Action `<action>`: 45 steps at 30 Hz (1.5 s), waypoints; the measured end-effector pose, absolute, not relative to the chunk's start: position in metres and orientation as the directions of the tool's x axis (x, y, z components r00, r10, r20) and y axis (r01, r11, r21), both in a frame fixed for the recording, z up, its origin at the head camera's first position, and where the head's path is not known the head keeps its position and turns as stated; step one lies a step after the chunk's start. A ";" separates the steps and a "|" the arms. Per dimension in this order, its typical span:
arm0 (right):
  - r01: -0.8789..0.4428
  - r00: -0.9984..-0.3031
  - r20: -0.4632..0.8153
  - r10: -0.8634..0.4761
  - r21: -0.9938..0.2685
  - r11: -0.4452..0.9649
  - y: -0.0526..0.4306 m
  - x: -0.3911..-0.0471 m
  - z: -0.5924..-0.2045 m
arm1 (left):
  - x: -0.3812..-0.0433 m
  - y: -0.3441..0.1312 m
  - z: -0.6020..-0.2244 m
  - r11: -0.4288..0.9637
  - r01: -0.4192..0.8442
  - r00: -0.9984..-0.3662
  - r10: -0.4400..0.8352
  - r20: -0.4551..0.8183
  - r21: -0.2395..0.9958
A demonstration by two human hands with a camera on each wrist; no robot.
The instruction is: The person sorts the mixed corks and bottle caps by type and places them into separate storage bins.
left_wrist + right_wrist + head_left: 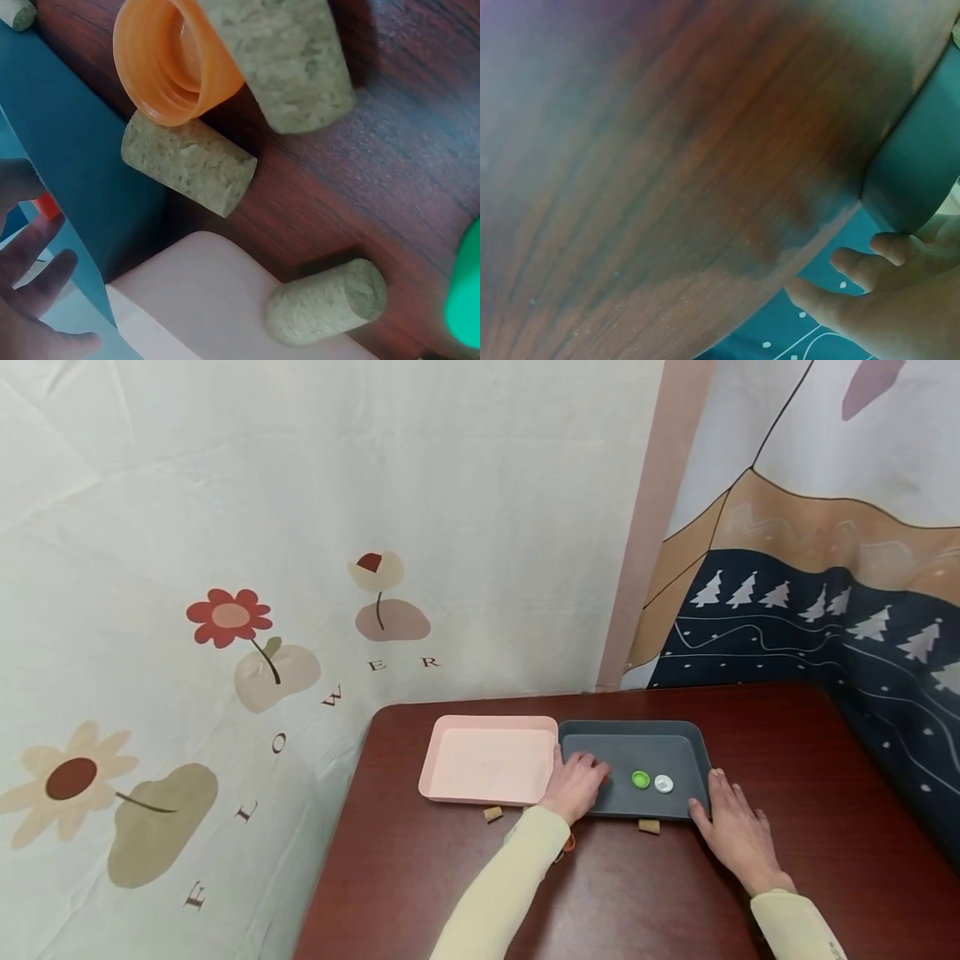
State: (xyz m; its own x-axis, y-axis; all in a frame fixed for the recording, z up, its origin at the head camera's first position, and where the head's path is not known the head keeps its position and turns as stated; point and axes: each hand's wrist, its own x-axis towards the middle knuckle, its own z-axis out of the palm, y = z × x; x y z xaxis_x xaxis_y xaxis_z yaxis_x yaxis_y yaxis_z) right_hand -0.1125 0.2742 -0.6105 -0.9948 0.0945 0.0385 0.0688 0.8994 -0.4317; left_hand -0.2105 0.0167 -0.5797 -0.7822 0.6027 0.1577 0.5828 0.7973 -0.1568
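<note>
My left hand (pixel 573 787) reaches over the left part of the dark grey tray (pixel 637 739). In the left wrist view its thumb and finger pinch a small red piece (pixel 46 206), mostly hidden by the fingers; it looks like a bottle cap. Further right in that tray lie a green bottle cap (pixel 641 779) and a white bottle cap (pixel 663 784), side by side. My right hand (pixel 738 827) rests against the tray's right edge with its fingers extended, holding nothing.
A pink tray (pixel 495 760) adjoins the grey one on the left. Along the near edges lie several corks (pixel 649 827) and an orange bottle cap (pixel 169 64). Part of a green object (pixel 466 292) shows in the left wrist view. Patterned cloth hangs behind the table (pixel 637 893).
</note>
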 end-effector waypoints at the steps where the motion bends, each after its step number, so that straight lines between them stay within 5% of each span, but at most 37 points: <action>1: 0.070 -0.995 0.035 0.095 -0.432 0.899 0.274 -0.113 -0.610 | -0.211 0.018 -0.580 0.799 0.580 -0.785 0.600 0.154 -0.159; 24: 0.085 -0.995 0.004 0.096 -0.432 0.898 0.272 -0.115 -0.611 | -0.212 0.031 -0.587 0.817 0.543 -0.820 0.566 0.087 -0.192; 45: 0.081 -0.995 0.014 0.096 -0.423 0.903 0.273 -0.113 -0.611 | -0.188 0.021 -0.579 0.838 0.542 -0.830 0.521 0.199 0.066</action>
